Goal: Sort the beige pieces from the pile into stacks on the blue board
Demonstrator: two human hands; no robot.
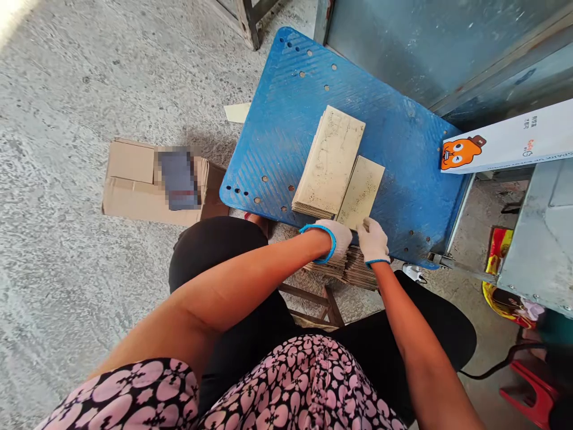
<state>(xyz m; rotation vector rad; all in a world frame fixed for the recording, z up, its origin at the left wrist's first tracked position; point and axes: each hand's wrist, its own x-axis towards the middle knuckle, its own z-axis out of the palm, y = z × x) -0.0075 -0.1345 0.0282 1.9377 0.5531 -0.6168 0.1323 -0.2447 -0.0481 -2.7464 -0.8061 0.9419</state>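
Note:
My left hand (339,238), in a white glove with a blue cuff, is at the blue table's near edge, beside the near end of a single cream rectangular board (360,190). Its fingers are hidden behind the back of the hand. At that board's near right corner my right hand (375,240), gloved the same way, has its fingers curled closed on the edge. Left of this board lies a stack of similar cream boards (332,158) with dark specks, slightly fanned at its left side. Below my hands, more stacked boards (360,269) show under the table's edge.
The blue plastic table top (277,125) has several small holes. A cardboard box (129,197) with a blurred dark object on it sits on the concrete floor at left. At right are a white printed box (505,140), a grey metal cabinet (541,239) and a red stool (532,394).

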